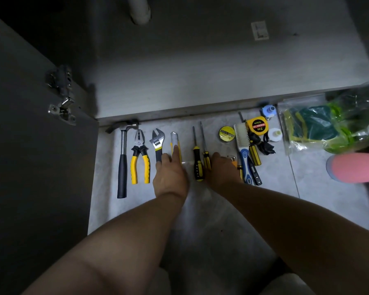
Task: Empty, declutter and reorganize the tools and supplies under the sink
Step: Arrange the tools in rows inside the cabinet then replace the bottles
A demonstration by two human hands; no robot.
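Left hand [170,174]: forefinger straight, tip resting on the yellow knife [175,139]; the other fingers are loosely bent and grip nothing. Right hand [222,170]: knuckles up, lying over the handle of the thin screwdriver [203,137] and beside an orange hex key [232,157]. Its fingers are hidden under the palm, so I cannot tell whether it holds anything. The black-handled screwdriver [197,165] lies between the two hands. The row runs along the floor [200,209] in front of the cupboard [200,77], whose shelf looks emptied. Hammer [122,162], pliers [139,158] and wrench [157,143] lie left of the knife, parallel and apart. The right end is a jumble: tape roll [226,132], brush [242,135] and tape measure [257,126] crowd together. I read this step as straightening the row. I'd slide the knife by its body, square it with the wrench and match the gaps. Then I'd separate the crowded end piece by piece, not sweep it.
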